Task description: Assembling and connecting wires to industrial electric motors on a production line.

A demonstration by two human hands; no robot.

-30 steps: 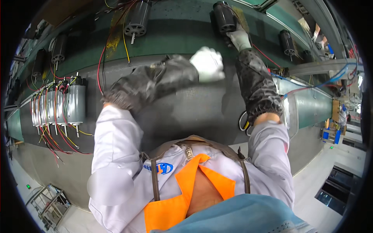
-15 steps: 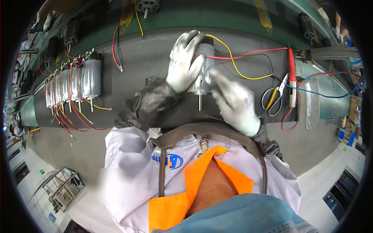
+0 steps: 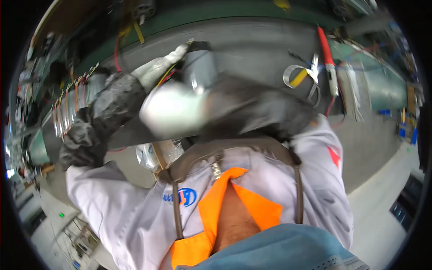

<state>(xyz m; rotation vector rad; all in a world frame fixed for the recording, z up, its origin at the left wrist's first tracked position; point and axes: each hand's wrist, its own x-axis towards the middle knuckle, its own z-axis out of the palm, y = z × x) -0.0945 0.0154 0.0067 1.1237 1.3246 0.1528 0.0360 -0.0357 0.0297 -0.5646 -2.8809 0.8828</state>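
A grey cylindrical electric motor (image 3: 200, 67) with a dark end cap lies on the dark work surface, in front of me. My left hand (image 3: 163, 64), in a whitish glove, reaches along its left side. Its fingers are together against the motor's far end. My right hand (image 3: 173, 110), also gloved, has crossed to the left, close to the motor's near end. Motion smears it, so its fingers cannot be read. Yellow and red lead wires (image 3: 166, 75) show between the two hands, left of the motor. Whether the right hand holds them is hidden.
Several similar motors (image 3: 95, 87) with coloured leads stand in a row at left. To the right lie scissors (image 3: 301, 76) with a yellow part and a red-and-white stick-like tool (image 3: 328, 60). A clear plastic bag (image 3: 147, 156) shows below the bench edge.
My right hand has swung leftward across the motor's near end. The motor's wires, which ran out to the right, now show on its left. The view has shifted and blurred.
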